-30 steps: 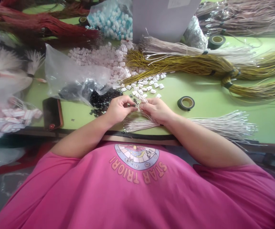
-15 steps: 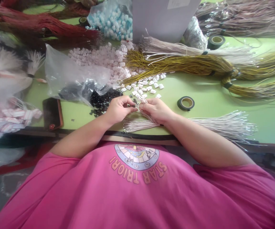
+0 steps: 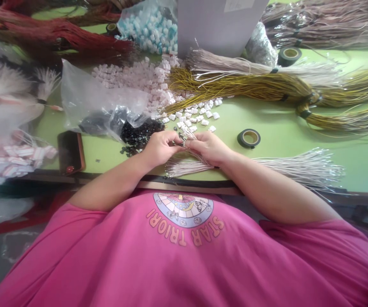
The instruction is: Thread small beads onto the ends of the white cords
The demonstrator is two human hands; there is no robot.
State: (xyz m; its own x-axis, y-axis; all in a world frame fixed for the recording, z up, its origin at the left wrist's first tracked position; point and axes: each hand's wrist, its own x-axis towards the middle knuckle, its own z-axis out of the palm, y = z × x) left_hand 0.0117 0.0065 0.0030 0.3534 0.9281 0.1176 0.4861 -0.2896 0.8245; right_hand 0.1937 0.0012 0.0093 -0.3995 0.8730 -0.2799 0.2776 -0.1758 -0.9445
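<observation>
My right hand [image 3: 210,148] is closed around a small bunch of thin white wires [image 3: 188,133], whose ends fan out past the thumb and forefinger. Facing it, my left hand [image 3: 162,148] pinches with thumb and forefinger right at those wires, the fingertips of both hands almost meeting. Small dark bits show by the left fingertips, but what is pinched there is too small to make out. Under and beside the hands lies a bundle of white wires [image 3: 292,168] with shiny tips. A heap of small black plastic pieces [image 3: 142,133] lies just left of my left hand.
Beyond the hands are scattered white connectors [image 3: 133,81], a plastic bag [image 3: 84,91] and yellow-green wire bundles [image 3: 251,87]. A roll of black tape [image 3: 248,138] lies to the right, a phone [image 3: 70,152] to the left. A grey box [image 3: 216,30] stands at the back.
My left hand has shifted slightly right, bringing its fingertips closer against the wires. My right hand keeps its hold and has hardly moved.
</observation>
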